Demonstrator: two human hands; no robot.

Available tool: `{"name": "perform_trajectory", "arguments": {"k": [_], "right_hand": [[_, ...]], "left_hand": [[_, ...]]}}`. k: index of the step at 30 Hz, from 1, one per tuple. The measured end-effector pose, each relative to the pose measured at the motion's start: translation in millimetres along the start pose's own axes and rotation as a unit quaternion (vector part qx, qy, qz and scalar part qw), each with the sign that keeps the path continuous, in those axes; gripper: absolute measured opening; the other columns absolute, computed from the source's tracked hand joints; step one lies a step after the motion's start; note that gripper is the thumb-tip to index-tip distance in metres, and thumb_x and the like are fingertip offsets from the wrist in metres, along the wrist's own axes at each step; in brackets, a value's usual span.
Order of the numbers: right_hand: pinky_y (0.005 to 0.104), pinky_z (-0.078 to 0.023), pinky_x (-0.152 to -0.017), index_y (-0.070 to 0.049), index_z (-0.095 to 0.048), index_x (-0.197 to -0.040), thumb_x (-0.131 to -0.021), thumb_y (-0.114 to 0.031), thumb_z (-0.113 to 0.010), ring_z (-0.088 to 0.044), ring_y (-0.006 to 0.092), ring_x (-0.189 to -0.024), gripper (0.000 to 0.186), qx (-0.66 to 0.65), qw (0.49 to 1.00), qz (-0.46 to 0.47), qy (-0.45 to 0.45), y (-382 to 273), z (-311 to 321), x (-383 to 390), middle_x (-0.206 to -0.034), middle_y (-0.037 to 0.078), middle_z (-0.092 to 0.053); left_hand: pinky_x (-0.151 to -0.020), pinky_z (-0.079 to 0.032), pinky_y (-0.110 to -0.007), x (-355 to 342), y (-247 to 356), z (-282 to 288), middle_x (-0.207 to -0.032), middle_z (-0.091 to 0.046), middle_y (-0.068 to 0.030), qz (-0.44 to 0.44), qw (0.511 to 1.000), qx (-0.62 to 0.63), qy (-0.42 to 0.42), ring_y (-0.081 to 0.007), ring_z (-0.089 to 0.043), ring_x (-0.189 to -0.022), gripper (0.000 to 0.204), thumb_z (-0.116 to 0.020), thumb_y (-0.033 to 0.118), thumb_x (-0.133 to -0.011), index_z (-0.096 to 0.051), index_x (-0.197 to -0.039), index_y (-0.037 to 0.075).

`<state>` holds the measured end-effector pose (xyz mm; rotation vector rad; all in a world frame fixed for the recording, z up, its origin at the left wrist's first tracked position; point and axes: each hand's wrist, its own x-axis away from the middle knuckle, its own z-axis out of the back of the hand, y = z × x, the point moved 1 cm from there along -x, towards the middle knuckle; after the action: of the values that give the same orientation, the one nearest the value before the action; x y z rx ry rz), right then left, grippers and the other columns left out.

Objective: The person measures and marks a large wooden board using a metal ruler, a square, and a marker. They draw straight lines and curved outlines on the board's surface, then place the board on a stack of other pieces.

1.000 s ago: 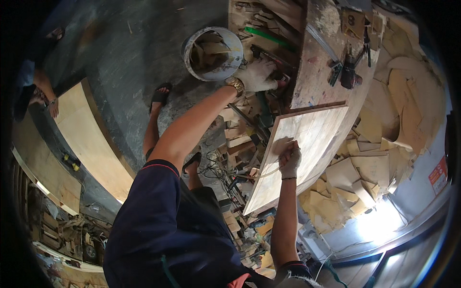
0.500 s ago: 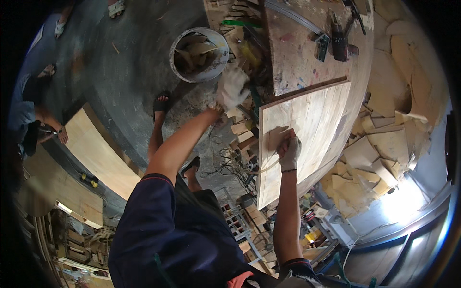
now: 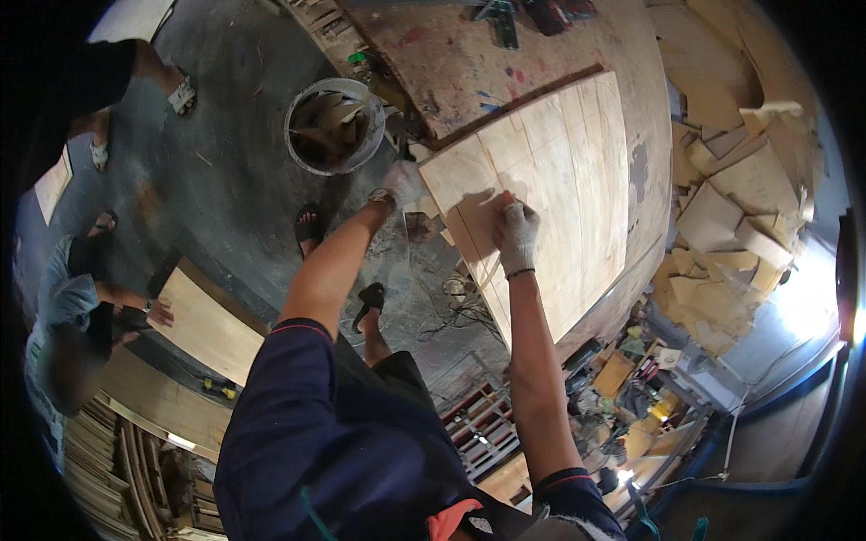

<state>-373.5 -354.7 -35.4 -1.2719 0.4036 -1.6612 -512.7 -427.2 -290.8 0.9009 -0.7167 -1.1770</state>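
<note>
A pale wooden panel [image 3: 568, 171] made of joined boards lies across the edge of a paint-stained workbench [image 3: 469, 68]. My right hand [image 3: 519, 236], in a light knitted glove, is closed in a pinch low over the panel, casting a shadow on the wood. A small reddish tip shows at its fingers, but I cannot make out whether it is a fingertip or a held thing. My left hand [image 3: 403, 183], also gloved, is beside the panel's far left corner. Motion smears its fingers, so its grip and any touch on the edge are unclear.
A white bucket [image 3: 336, 126] of wood scraps stands on the floor beyond my left hand. Tangled cables [image 3: 456, 302] lie below the panel. Board offcuts [image 3: 740, 216] are heaped at right. At left, another person's hand [image 3: 161, 313] rests on a board [image 3: 212, 325].
The view has shifted and turned. My left hand has come from over the clutter near the bucket to the panel's corner. My right hand stays pinched over the panel.
</note>
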Motion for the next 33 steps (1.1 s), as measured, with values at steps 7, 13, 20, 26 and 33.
{"name": "perform_trajectory", "arguments": {"k": [7, 13, 20, 26, 33], "right_hand": [[0.0285, -0.037, -0.049, -0.001, -0.069, -0.078, -0.093, -0.03, -0.065, -0.048, 0.0084, -0.053, 0.033, 0.086, 0.992, 0.086, -0.018, 0, -2, -8, -0.061, -0.003, -0.053], [0.0252, -0.047, -0.06, -0.003, -0.044, -0.142, -0.098, -0.002, -0.044, -0.055, 0.0091, -0.07, 0.044, 0.03, 0.972, 0.139, -0.19, -5, 16, 53, -0.092, 0.001, -0.054], [0.0294, -0.047, -0.061, -0.001, -0.064, -0.121, -0.102, -0.016, -0.057, -0.053, 0.0113, -0.068, 0.025, -0.065, 0.961, 0.118, -0.242, 66, 124, 228, -0.072, -0.001, -0.051], [0.0358, -0.052, -0.072, -0.005, -0.071, -0.114, -0.1, -0.027, -0.06, -0.064, 0.025, -0.074, 0.028, 0.036, 0.981, 0.169, -0.083, 128, 225, 320, -0.083, 0.015, -0.067], [0.04, -0.053, -0.065, -0.008, -0.038, -0.155, -0.088, -0.015, -0.071, -0.068, 0.0371, -0.073, 0.075, 0.097, 0.928, 0.361, 0.014, 92, 296, 394, -0.081, 0.017, -0.065]], "left_hand": [[-0.073, -0.054, -0.046, 111, 35, 78, -0.081, -0.07, -0.0161, 0.027, 0.96, -0.209, -0.187, -0.033, -0.07, -0.081, 0.034, -0.074, 0.039, -0.078, -0.073, -0.096, 0.01], [-0.083, -0.049, -0.049, 264, 133, 131, -0.094, -0.065, -0.0196, 0.138, 0.983, -0.12, -0.014, -0.0421, -0.061, -0.097, 0.048, -0.083, 0.039, -0.072, -0.067, -0.098, 0.003], [-0.063, -0.052, -0.035, 352, 224, 180, -0.071, -0.062, -0.007, 0.389, 0.879, 0.231, 0.15, -0.0165, -0.057, -0.053, 0.021, -0.074, 0.014, -0.092, -0.054, -0.091, 0.006], [-0.066, -0.052, -0.037, 336, 346, 182, -0.066, -0.054, -0.0024, 0.169, 0.866, 0.392, 0.26, -0.0144, -0.055, -0.055, 0.018, -0.068, 0.011, -0.096, -0.05, -0.097, 0.01], [-0.079, -0.051, -0.039, 265, 539, 131, -0.07, -0.046, 0.0008, -0.204, 0.785, 0.581, 0.065, -0.0146, -0.052, -0.058, 0.017, -0.059, 0.019, -0.103, -0.047, -0.092, 0.013]]}}
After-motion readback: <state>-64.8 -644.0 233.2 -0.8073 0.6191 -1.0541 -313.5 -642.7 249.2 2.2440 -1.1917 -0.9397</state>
